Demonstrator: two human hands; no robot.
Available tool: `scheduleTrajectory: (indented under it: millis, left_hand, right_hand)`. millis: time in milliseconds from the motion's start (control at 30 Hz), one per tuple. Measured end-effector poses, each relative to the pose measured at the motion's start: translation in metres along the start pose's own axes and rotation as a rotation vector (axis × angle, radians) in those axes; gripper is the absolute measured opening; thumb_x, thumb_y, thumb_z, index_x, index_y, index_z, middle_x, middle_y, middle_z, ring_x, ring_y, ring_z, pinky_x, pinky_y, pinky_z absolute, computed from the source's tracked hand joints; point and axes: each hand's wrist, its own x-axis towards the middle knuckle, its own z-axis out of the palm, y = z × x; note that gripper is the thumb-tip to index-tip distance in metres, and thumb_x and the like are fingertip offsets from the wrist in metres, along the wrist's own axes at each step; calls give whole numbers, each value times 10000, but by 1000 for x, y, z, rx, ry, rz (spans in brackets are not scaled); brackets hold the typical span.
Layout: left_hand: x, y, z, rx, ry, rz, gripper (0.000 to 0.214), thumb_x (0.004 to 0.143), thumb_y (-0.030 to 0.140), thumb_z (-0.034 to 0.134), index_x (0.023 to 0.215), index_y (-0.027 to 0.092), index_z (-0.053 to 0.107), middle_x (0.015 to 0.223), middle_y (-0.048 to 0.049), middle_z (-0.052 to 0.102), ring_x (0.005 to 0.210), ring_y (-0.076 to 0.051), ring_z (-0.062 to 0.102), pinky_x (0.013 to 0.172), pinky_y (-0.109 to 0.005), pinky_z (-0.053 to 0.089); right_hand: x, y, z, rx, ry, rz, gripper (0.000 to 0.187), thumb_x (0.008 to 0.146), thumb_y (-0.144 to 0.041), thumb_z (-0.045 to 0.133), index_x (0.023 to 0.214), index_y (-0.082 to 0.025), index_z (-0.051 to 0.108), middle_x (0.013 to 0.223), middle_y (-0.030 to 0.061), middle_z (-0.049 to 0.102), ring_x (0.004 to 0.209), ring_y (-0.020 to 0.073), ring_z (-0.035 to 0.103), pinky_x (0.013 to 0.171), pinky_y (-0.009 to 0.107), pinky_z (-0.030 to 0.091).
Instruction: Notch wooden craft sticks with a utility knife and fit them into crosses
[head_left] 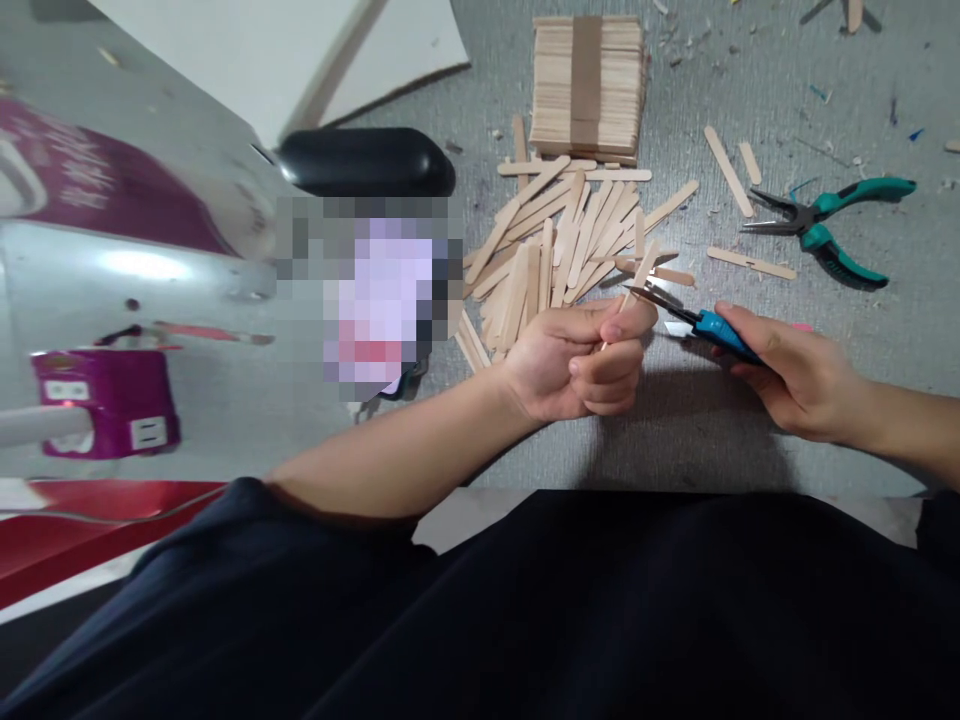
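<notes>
My left hand (581,360) is closed, pinching a wooden craft stick (643,268) that points up and away at a slant between thumb and fingers. My right hand (802,375) grips a blue-handled utility knife (726,334). Its dark blade reaches left to the stick, just above my left fingertips; whether it cuts in cannot be made out. Beyond my left hand lies a loose heap of craft sticks (529,280). Below the knife a pale metal blade tip (679,328) shows on the table, the rest hidden.
A banded stack of craft sticks (551,85) sits at the back. Green-handled pliers (817,225) lie open at right, near a notched stick (750,262). Leftward are a black case (367,162), a blurred-out phone-like object (390,290) and a purple power socket (112,400).
</notes>
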Motion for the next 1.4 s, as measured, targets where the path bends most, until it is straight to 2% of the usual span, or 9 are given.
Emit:
scheduleTrajectory:
  millis: [200,333,467,633,800,867,1067,1200,1400]
  left_hand:
    - [-2,-3,-3,-63,-42,-31,461,975,269,728,709,264,352,393,118,210,237,-58,39,249,-180,178]
    - [-5,-4,-5,-79,-33,-70,465,1003,361,719,723,279,357,406,142,69,242,-57,-58,234,-185,105]
    - [-8,-4,-8,-101,24,-98,446,1055,407,665,741,287,372,428,149,11,248,-63,-85,232,-193,110]
    - [-8,-5,-7,-125,39,-108,450,1099,432,612,735,282,395,421,147,23,246,-62,-87,226,-189,135]
    - [-8,-4,-3,-142,108,-122,481,1182,435,414,731,273,376,414,137,44,256,-62,-96,235,-183,149]
    - [-9,-4,-2,-145,111,-125,483,1192,425,388,736,271,367,418,131,73,264,-59,-88,242,-180,151]
    - [-7,-5,-7,-75,62,-103,478,1126,461,596,747,273,373,446,121,138,270,-63,-3,256,-196,163]
    - [-3,-5,-5,32,109,-46,479,1088,428,662,740,267,375,463,104,182,298,-77,92,301,-207,220]
    - [0,-5,2,114,55,12,571,969,467,879,707,250,421,472,102,260,333,-69,171,328,-202,260]
  right_hand:
    - [1,0,-1,57,-23,31,894,1134,-163,610,1905,-453,264,1552,57,808,1355,291,835,1114,451,737]
    - [2,-4,-3,88,-41,76,888,1132,-158,630,1894,-462,290,1542,39,820,1286,281,862,1149,464,722]
    - [3,-8,-5,131,-57,104,855,1138,-179,639,1883,-457,324,1453,24,856,1225,260,876,1087,417,737]
    - [1,-9,-3,138,-39,121,842,1141,-187,643,1878,-459,339,1435,27,861,1230,254,876,1105,409,730]
    - [1,-9,-1,142,-43,127,814,1145,-199,642,1871,-441,365,1480,37,848,1253,258,873,1117,407,727]
    - [2,-9,-1,130,-42,123,804,1148,-208,640,1870,-436,368,1475,37,850,1257,257,871,1117,401,726]
    - [2,-9,1,105,-25,107,809,1146,-213,635,1870,-440,355,1527,46,828,1297,284,862,1121,440,737]
    - [1,-11,4,85,6,116,788,1138,-202,629,1852,-439,394,1529,47,826,1322,306,852,1138,478,738]
    - [1,-11,5,46,18,115,736,1137,-200,597,1822,-420,441,1508,57,825,1277,289,858,1086,440,752]
